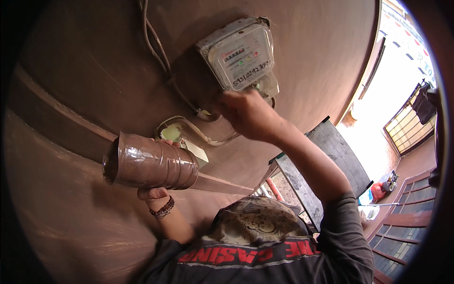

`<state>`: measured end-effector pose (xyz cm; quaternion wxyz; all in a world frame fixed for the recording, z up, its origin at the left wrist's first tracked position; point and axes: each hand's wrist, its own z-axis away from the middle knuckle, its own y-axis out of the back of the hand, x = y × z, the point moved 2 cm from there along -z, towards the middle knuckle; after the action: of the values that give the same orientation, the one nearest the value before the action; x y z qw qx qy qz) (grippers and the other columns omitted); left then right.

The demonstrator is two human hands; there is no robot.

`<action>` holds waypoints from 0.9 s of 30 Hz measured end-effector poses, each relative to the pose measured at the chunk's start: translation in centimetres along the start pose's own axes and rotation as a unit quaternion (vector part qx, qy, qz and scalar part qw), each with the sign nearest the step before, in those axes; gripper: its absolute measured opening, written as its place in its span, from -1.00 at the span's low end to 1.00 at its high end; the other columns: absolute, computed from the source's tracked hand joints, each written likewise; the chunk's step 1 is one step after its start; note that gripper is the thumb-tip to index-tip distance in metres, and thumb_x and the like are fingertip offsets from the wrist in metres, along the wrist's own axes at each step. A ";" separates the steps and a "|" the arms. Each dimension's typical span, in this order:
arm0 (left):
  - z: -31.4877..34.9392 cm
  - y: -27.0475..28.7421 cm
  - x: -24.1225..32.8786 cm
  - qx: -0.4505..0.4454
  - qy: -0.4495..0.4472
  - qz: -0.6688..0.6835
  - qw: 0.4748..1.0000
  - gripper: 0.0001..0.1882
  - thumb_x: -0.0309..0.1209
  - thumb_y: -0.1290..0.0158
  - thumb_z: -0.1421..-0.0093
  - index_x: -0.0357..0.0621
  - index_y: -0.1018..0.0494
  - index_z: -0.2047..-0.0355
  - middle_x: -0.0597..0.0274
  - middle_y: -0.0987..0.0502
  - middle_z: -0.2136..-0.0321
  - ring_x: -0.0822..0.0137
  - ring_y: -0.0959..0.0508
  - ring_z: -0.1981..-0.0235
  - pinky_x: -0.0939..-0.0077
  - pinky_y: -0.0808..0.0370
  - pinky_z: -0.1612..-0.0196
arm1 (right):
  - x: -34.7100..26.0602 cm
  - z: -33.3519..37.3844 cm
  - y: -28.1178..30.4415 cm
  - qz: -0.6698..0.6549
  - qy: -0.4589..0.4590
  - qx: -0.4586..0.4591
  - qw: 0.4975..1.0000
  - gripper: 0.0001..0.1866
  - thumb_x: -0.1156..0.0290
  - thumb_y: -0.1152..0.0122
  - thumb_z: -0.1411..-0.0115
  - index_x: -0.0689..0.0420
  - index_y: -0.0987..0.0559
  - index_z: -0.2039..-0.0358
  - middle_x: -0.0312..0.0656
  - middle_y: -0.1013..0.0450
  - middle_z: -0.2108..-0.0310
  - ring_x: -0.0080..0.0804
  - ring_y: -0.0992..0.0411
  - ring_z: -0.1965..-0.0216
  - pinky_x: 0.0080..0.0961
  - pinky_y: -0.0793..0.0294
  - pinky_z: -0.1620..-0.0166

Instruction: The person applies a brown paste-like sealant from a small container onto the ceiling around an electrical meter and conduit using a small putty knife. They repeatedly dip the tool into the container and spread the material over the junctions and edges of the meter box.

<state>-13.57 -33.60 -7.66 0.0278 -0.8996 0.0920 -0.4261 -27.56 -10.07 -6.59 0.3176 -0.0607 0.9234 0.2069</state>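
Note:
My left hand [153,193] grips a cut-off clear plastic bottle [156,162], tilted on its side in view and coated brown inside. Its thumb and fingers wrap round the ribbed part. My right hand [246,113] is closed in a fist just below the electricity meter [243,57], close to the brown wall [312,61]. Whatever its fingers hold is hidden, and the fingertips are slightly blurred. The meter has a clear cover and a grey, paint-smeared casing. Left of the right hand, a brown-painted cable [182,96] runs down the wall.
Behind the bottle, a cream switch box [195,154] and a pale green round recess [171,132] sit on the wall, with a looped cable [208,138] beside them. A grey table [338,151] stands at right, near a barred window [402,232] and a metal gate [410,120].

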 end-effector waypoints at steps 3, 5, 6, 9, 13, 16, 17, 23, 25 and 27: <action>0.1 0.1 0.0 0.007 0.024 0.024 0.999 0.10 -0.30 -0.35 0.34 -0.33 -0.13 -0.26 -0.30 -0.36 -0.04 -0.11 -0.38 -0.12 -0.12 -0.27 -0.26 | 0.1 -0.9 0.7 0.017 0.002 -0.023 1.000 -0.88 0.43 -0.22 -0.19 0.22 -0.59 0.35 0.06 -0.51 0.48 0.06 -0.54 0.41 -0.16 -0.52 0.32; 0.1 0.1 0.0 -0.018 0.009 0.023 1.000 0.10 -0.33 -0.33 0.34 -0.33 -0.11 -0.27 -0.30 -0.35 -0.05 -0.12 -0.36 -0.14 -0.14 -0.25 -0.28 | -0.4 -1.6 0.7 0.067 0.045 -0.075 0.994 -0.87 0.42 -0.22 -0.19 0.22 -0.60 0.37 0.05 -0.52 0.50 0.05 -0.54 0.41 -0.17 -0.53 0.31; 0.2 0.1 0.0 -0.009 0.013 0.021 1.000 0.10 -0.34 -0.32 0.34 -0.33 -0.11 -0.27 -0.31 -0.35 -0.05 -0.12 -0.36 -0.15 -0.15 -0.24 -0.29 | -0.5 -1.9 0.9 0.071 0.032 -0.068 0.995 -0.88 0.44 -0.21 -0.21 0.22 -0.61 0.33 0.03 -0.54 0.49 0.00 -0.56 0.41 -0.21 -0.54 0.31; 0.5 0.1 -0.1 -0.008 0.009 0.050 0.999 0.12 -0.37 -0.31 0.35 -0.33 -0.08 -0.29 -0.30 -0.34 -0.06 -0.13 -0.35 -0.17 -0.17 -0.19 -0.33 | -0.9 -2.7 1.4 0.071 0.004 -0.065 0.995 -0.87 0.47 -0.20 -0.24 0.20 -0.65 0.26 -0.02 -0.57 0.49 -0.09 -0.59 0.42 -0.30 -0.55 0.33; 0.1 0.1 -0.5 -0.066 -0.040 0.080 0.994 0.13 -0.43 -0.28 0.37 -0.33 -0.06 -0.31 -0.31 -0.34 -0.08 -0.15 -0.34 -0.19 -0.19 -0.14 -0.36 | -1.3 -3.9 1.4 0.102 -0.001 -0.116 0.988 -0.88 0.45 -0.24 -0.21 0.20 -0.65 0.29 -0.02 -0.56 0.51 -0.06 -0.57 0.44 -0.27 -0.53 0.34; 0.0 0.3 -0.4 -0.072 -0.032 0.064 0.995 0.13 -0.47 -0.25 0.39 -0.32 -0.05 -0.31 -0.31 -0.33 -0.10 -0.14 -0.33 -0.21 -0.20 -0.13 -0.37 | -1.5 -4.6 1.5 0.114 0.011 -0.131 0.985 -0.89 0.43 -0.27 -0.19 0.19 -0.65 0.32 -0.01 -0.55 0.52 -0.04 -0.55 0.46 -0.24 -0.52 0.34; -0.1 0.3 -0.4 -0.067 -0.027 0.072 0.995 0.13 -0.48 -0.23 0.39 -0.32 -0.05 -0.31 -0.31 -0.33 -0.11 -0.14 -0.33 -0.21 -0.20 -0.12 -0.37 | -1.6 -4.8 1.6 0.112 0.029 -0.103 0.988 -0.89 0.43 -0.28 -0.18 0.19 -0.64 0.33 -0.01 -0.55 0.52 -0.03 -0.55 0.46 -0.23 -0.52 0.34; 0.8 0.2 -0.8 -0.039 0.022 0.105 0.993 0.12 -0.46 -0.20 0.41 -0.31 -0.08 -0.30 -0.28 -0.33 -0.12 -0.11 -0.31 -0.23 -0.17 -0.05 -0.40 | -2.0 -5.7 0.2 0.201 -0.001 -0.179 0.963 -0.88 0.40 -0.26 -0.15 0.14 -0.66 0.46 -0.02 -0.55 0.53 -0.03 -0.54 0.45 -0.21 -0.53 0.34; 0.9 0.4 -1.2 -0.031 0.021 0.125 0.991 0.11 -0.44 -0.18 0.40 -0.31 -0.08 -0.31 -0.27 -0.32 -0.13 -0.11 -0.30 -0.24 -0.15 -0.02 -0.40 | -2.3 -6.7 -0.4 0.249 0.080 -0.184 0.948 -0.90 0.40 -0.26 -0.12 0.12 -0.67 0.48 -0.03 -0.55 0.53 -0.03 -0.55 0.47 -0.20 -0.53 0.34; 1.5 0.7 -1.4 0.007 0.039 0.155 0.987 0.09 -0.41 -0.16 0.37 -0.31 -0.09 -0.31 -0.27 -0.32 -0.14 -0.10 -0.29 -0.24 -0.13 -0.01 -0.40 | -2.5 -7.1 -0.8 0.277 0.105 -0.193 0.935 -0.92 0.42 -0.27 -0.08 0.11 -0.68 0.48 -0.04 -0.55 0.53 -0.04 -0.55 0.46 -0.21 -0.54 0.34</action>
<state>-13.40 -34.08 -9.72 0.0964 -0.8570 0.2282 -0.4518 -29.38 -13.86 -0.28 0.1310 0.1159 0.8740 0.4533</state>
